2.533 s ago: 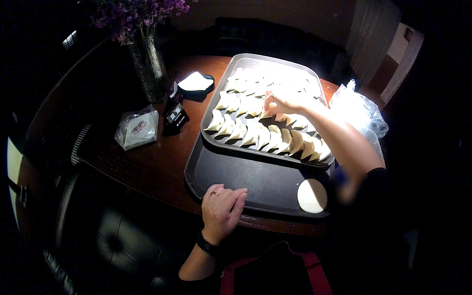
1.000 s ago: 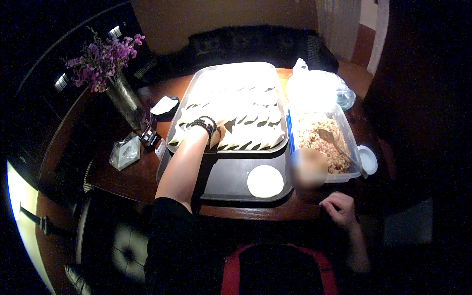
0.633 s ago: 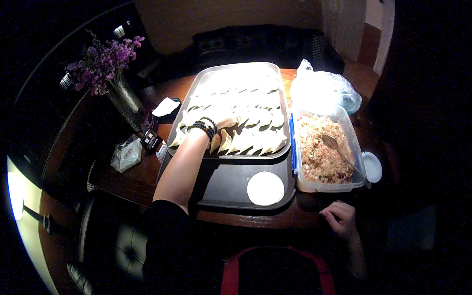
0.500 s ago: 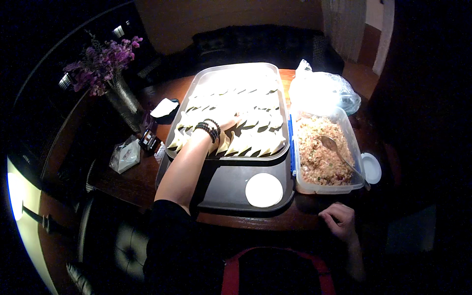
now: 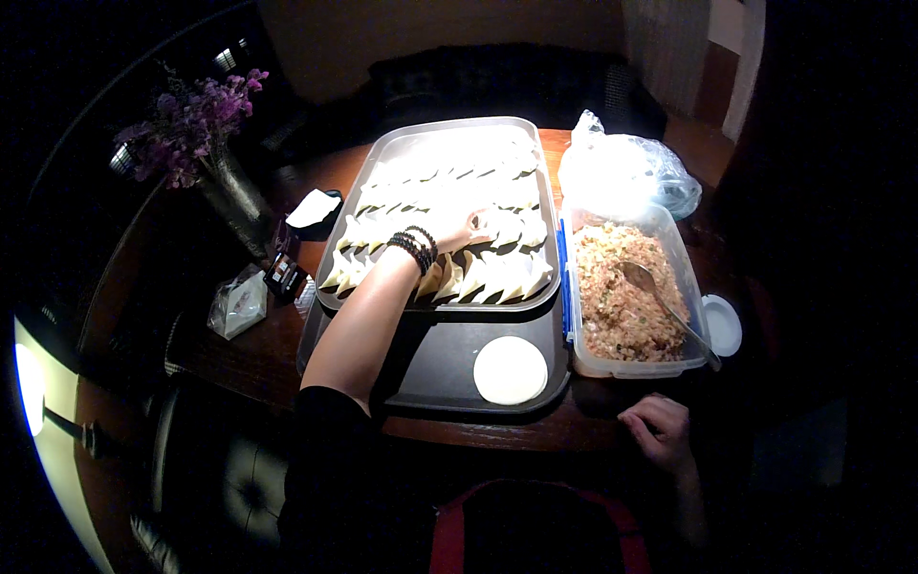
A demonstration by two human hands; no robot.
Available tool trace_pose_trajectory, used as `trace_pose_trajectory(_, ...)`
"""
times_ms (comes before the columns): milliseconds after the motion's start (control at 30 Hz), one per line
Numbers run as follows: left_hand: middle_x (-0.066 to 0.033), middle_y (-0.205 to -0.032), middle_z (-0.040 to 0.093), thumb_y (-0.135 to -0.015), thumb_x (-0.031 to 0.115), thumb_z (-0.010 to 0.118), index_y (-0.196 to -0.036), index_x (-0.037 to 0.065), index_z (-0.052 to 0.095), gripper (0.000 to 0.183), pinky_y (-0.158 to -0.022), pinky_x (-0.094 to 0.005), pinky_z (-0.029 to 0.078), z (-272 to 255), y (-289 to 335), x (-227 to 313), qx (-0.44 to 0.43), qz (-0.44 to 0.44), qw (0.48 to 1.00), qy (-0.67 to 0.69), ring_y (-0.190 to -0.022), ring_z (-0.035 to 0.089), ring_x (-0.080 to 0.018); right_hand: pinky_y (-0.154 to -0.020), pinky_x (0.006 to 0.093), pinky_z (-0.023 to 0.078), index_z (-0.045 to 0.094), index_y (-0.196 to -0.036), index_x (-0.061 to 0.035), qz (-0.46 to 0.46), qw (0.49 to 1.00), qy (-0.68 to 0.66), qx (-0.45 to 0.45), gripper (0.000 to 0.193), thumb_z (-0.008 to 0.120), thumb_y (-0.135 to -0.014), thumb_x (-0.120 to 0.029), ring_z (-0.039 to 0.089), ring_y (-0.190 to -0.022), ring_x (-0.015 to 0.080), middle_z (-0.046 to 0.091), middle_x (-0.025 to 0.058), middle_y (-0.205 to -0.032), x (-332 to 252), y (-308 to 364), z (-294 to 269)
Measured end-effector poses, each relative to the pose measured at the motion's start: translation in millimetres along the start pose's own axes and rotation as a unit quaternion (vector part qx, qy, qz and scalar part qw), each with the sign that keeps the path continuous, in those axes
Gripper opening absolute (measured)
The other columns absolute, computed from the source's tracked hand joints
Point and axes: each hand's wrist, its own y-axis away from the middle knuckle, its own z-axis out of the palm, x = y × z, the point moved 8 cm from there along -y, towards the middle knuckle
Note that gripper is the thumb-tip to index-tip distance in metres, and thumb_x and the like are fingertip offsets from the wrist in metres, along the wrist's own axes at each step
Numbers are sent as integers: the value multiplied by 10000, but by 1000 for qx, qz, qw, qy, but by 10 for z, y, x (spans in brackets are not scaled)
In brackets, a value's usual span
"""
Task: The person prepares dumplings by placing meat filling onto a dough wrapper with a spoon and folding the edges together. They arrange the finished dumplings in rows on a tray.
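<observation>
Rows of pale folded dumplings [image 5: 521, 277] fill a large tray [image 5: 440, 304]. My left hand [image 5: 461, 232], with dark bead bracelets at the wrist, reaches over the near rows. Its thumb and fingers curl in around a dumpling in the second row from the front; glare blurs the fingertips. Down by the table's front edge, my right hand [image 5: 660, 426] rests loosely curled, with nothing visible in it. Between the two hands, a small stack of round dough wrappers [image 5: 511, 370] lies on a lower dark tray [image 5: 421, 378].
Right of the trays stands a clear container [image 5: 622, 368] of minced filling [image 5: 612, 287] with a metal spoon [image 5: 660, 292] in it. A plastic bag [image 5: 631, 172] lies behind, a white lid [image 5: 721, 325] beside. At left are a flower vase [image 5: 234, 206], small packets [image 5: 239, 301] and a black box [image 5: 285, 275].
My left hand has shifted a little to the right along the dumplings, and its fingers now curl more. My right hand has stayed in place.
</observation>
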Motion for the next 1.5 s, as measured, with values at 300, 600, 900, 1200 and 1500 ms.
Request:
trace_pose_trajectory(300,-159,-1252,477,-774,358,678,-1266,78,442,614,-984,-380,338,85,-101,-139,10,47,995,90,-1149,448,-265,-575,300,456,633,-714,-27,-12,1000,-2,-5,39,624,-752,-37,609,-608,209,627,90,-667,39,-4,18)
trace_pose_trajectory(600,-87,-1153,547,-773,305,687,-1164,91,528,473,-908,-360,414,32,-42,403,8,90,994,-60,-1046,510,-196,-546,329,466,632,-707,-34,-28,1000,-4,6,66,670,-743,-74,610,-592,235,624,95,-662,-2,-5,2)
trace_pose_trajectory(900,-103,-1136,536,-803,339,646,-1159,186,548,400,-925,-369,394,54,-124,625,46,168,985,-5,-1060,500,-238,-539,336,457,630,-701,-41,-26,1000,-6,-1,66,658,-749,-77,602,-585,240,619,92,-658,8,0,9)
trace_pose_trajectory(1200,-78,-1138,549,-865,291,567,-1128,175,556,287,-902,-357,408,272,-271,678,-33,132,991,-17,-1042,522,-196,-544,334,459,631,-703,-45,-23,1000,-2,7,54,661,-738,-73,602,-589,242,622,87,-663,31,9,-1)
trace_pose_trajectory(1500,-176,-1270,468,-886,294,554,-1269,-59,388,546,-1023,-320,320,-392,22,-141,166,18,969,181,-1168,445,-253,-545,312,448,628,-698,-30,-18,1000,-3,4,37,633,-734,-35,594,-577,230,612,95,-646,2,-9,19)
